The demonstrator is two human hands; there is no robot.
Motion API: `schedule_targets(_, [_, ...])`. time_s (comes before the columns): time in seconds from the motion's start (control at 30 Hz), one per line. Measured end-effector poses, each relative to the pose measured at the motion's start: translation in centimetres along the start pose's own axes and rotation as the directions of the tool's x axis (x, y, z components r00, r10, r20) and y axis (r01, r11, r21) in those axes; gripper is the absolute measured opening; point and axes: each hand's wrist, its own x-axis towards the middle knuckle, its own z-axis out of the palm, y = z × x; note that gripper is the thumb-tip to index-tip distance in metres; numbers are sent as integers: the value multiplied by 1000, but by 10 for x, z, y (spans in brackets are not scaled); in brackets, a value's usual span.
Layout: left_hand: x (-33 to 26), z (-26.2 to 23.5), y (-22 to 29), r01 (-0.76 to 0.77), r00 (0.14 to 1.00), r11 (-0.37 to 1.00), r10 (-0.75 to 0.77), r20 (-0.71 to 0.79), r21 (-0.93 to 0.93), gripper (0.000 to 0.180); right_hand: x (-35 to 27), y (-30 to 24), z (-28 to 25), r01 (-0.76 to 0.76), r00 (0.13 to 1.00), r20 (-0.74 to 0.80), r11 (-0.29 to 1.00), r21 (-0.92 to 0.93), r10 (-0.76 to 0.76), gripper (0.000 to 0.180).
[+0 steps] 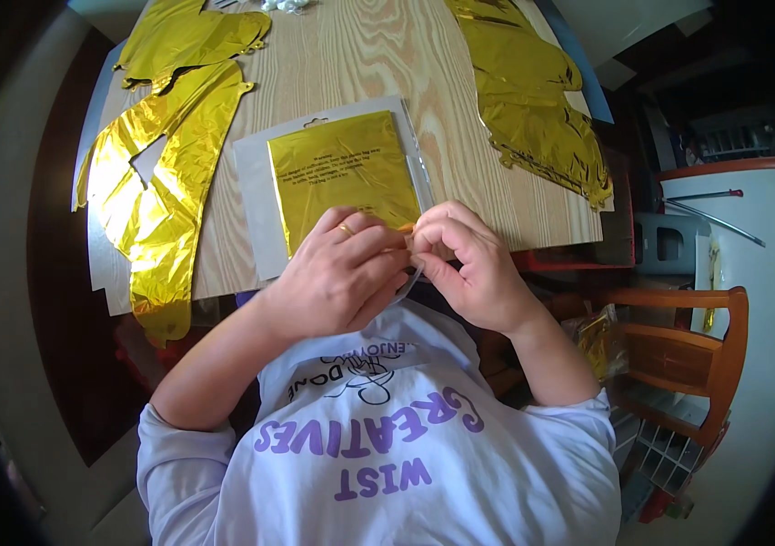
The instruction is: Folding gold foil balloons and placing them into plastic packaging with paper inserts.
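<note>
A clear plastic bag (254,196) lies at the table's near edge, with a hanging hole at its far end. Inside it is a flat, folded gold foil balloon (337,150), seen through printed plastic. My left hand (344,268) is closed at the bag's near right corner, its fingers curled over the edge. Close against it, my right hand (469,264) pinches the same corner between thumb and fingers. A strip of clear plastic hangs below the fingertips. A small orange bit shows between the hands; what it is I cannot make out.
Flat gold foil balloons (169,182) spread along the table's left side and hang over its near edge. More gold foil (533,91) lies on the right. Small white items (286,5) sit at the far edge. A wooden chair (679,346) stands at the right, beside a bagged gold item (595,341).
</note>
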Motion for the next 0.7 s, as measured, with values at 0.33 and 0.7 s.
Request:
schedule_targets(0.33, [-34, 17, 43, 243, 955, 961, -261, -140, -131, 34, 7, 4, 8, 36, 999, 2, 970, -238, -36, 8])
schedule_targets(0.7, [-393, 22, -44, 951, 167, 230, -944, -285, -205, 18, 9, 5, 6, 159, 987, 89, 878, -451, -133, 16])
